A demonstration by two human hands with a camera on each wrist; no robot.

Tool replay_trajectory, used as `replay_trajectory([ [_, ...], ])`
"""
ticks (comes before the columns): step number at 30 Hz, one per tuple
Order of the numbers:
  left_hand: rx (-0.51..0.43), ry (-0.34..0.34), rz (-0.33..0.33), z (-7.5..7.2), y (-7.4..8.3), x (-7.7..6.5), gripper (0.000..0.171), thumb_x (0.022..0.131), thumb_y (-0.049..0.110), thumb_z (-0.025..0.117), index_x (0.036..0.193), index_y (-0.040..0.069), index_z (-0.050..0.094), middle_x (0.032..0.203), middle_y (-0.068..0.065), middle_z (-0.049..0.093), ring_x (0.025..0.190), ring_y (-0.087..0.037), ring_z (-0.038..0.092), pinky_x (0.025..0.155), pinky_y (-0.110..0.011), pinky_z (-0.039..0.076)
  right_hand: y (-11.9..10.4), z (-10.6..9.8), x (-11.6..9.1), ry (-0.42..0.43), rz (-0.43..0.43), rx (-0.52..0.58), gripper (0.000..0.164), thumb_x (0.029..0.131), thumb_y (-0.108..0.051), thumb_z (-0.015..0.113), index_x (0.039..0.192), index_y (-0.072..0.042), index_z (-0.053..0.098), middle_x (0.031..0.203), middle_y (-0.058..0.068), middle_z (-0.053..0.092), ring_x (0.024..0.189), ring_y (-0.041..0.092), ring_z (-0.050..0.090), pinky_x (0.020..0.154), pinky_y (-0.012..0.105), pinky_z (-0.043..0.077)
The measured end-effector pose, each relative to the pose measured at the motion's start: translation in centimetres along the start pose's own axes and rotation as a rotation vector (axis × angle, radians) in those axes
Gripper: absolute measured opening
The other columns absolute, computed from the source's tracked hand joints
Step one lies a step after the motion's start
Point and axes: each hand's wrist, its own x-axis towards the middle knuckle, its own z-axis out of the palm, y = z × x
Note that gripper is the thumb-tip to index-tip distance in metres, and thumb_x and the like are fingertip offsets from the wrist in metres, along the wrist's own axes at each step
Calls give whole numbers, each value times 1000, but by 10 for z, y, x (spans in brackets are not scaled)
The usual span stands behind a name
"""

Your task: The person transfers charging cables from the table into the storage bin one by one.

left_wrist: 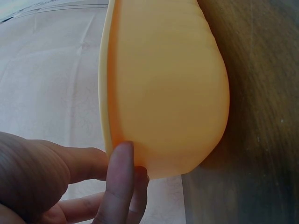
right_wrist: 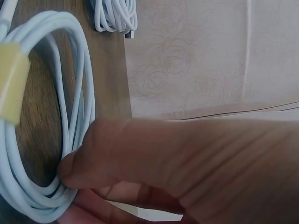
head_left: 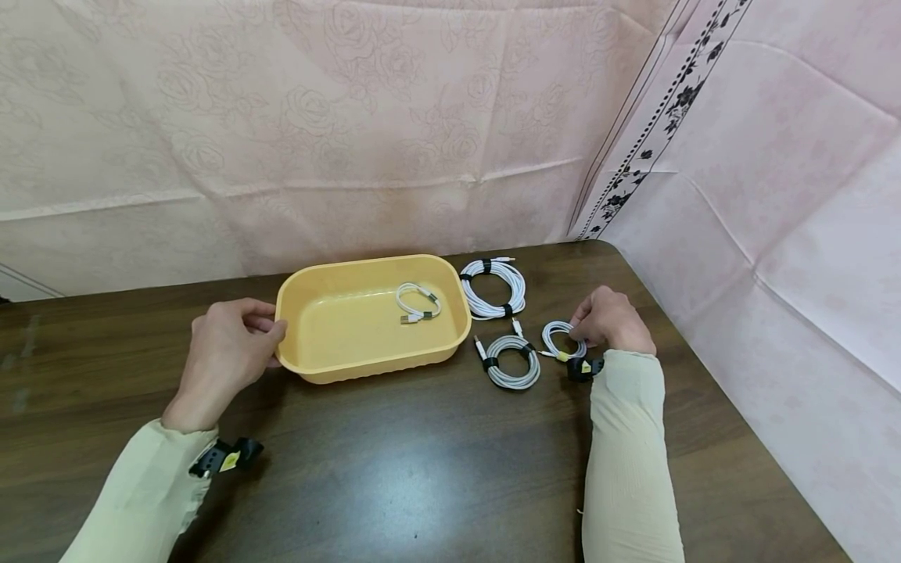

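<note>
My left hand (head_left: pixel 228 344) pinches the left rim of a yellow plastic tray (head_left: pixel 352 364), thumb and fingers on either side of the edge. In the left wrist view the tray's side wall (left_wrist: pixel 170 93) fills the middle. Inside the tray lies a short white USB cable (head_left: pixel 421 315), looped and tied. On the right, my right hand (head_left: pixel 612 322) pinches a small coiled white cable (head_left: pixel 552 328) with a yellow tie (right_wrist: pixel 11 81). The thumb lies over its strands in the right wrist view, and the fingers beneath are partly hidden.
Between the tray and my right hand lie a large white coiled cable (head_left: pixel 522 291) and a grey coiled cable (head_left: pixel 501 381), both with black ties. They sit on a dark wooden table (head_left: pixel 394 477). Floral cloth (head_left: pixel 317 141) hangs behind the table and along its right side.
</note>
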Motion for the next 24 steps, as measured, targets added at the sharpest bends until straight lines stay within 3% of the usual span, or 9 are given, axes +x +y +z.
replay_trajectory([
  [12, -6, 5, 7, 0, 0, 0, 36, 99, 17, 61, 125, -8, 63, 105, -26, 69, 65, -16, 74, 55, -25, 62, -1, -2, 1, -74, -11, 9, 17, 90, -8, 70, 102, 2, 76, 84, 7, 75, 72, 14, 67, 64, 26, 53],
  [24, -3, 4, 2, 0, 0, 0, 36, 99, 17, 61, 126, -8, 63, 105, -25, 69, 65, -16, 73, 56, -25, 62, -1, -7, 0, -52, -32, -1, 21, 89, -7, 69, 105, 3, 77, 86, 7, 77, 74, 13, 69, 68, 25, 53],
])
